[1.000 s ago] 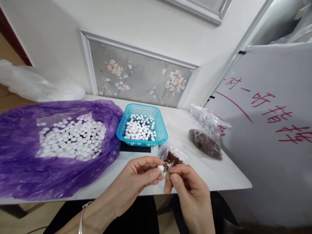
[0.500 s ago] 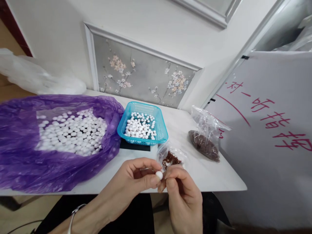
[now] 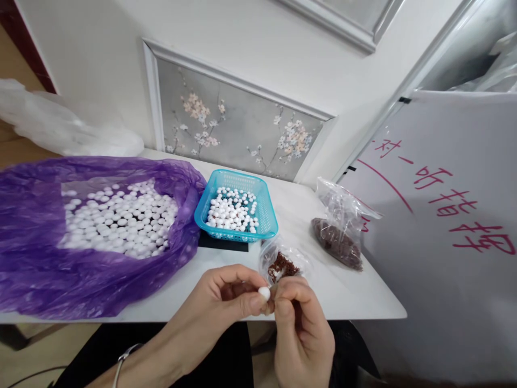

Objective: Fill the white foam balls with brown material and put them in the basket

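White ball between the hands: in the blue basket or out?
Out: the white ball is pinched in the left hand, nearer the camera than the blue basket, which holds other white balls.

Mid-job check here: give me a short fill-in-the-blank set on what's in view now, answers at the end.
1. The left hand pinches a small ball coloured ____.
2. The large plastic bag left of the basket is coloured ____.
3. In the picture, the clear bag beside the whiteboard lies to the basket's ____.

Missing words: white; purple; right.
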### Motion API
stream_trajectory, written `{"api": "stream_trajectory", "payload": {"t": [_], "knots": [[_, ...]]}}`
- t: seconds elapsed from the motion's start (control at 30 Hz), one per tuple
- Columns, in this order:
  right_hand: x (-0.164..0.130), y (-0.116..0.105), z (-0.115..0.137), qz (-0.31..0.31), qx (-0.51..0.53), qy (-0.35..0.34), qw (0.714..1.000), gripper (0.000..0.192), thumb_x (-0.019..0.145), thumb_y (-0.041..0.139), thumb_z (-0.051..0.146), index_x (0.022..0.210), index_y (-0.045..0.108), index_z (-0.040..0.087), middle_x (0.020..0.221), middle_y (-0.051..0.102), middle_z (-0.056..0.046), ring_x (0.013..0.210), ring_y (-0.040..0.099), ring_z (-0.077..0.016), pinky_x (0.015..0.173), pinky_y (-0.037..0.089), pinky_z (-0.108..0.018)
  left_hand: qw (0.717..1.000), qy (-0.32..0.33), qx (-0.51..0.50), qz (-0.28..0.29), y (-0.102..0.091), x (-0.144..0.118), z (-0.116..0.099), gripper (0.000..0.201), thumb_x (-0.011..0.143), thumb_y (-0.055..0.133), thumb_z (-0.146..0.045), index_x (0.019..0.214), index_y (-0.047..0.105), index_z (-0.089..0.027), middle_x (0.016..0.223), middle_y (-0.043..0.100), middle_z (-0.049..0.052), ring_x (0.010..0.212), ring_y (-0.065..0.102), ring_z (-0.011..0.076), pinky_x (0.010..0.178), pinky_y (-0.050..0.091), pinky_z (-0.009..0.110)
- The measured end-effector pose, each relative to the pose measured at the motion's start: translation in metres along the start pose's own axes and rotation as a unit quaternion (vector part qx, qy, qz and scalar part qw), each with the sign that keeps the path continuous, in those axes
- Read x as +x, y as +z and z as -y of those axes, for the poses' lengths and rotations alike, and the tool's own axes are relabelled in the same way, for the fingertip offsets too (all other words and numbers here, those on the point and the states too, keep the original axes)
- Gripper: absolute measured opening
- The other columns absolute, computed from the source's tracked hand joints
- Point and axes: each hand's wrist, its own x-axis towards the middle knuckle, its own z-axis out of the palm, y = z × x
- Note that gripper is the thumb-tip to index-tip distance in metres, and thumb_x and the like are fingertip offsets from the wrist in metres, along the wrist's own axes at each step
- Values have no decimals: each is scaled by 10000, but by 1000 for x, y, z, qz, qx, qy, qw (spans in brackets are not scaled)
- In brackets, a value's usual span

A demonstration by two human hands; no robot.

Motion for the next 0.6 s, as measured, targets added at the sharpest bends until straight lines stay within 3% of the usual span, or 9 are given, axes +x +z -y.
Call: {"api": "stream_trajectory", "payload": {"t": [0.6], "knots": [[-2,6,2,-12,-32,42,999,187,991,463,206,823,540,239,757,473,24,712,466,-137,664,402,-249,997,61,41,1,1,-2,-4,48,738,786,-167,745,776,-213,793,692,2,783,628,143,747,520,230]]}}
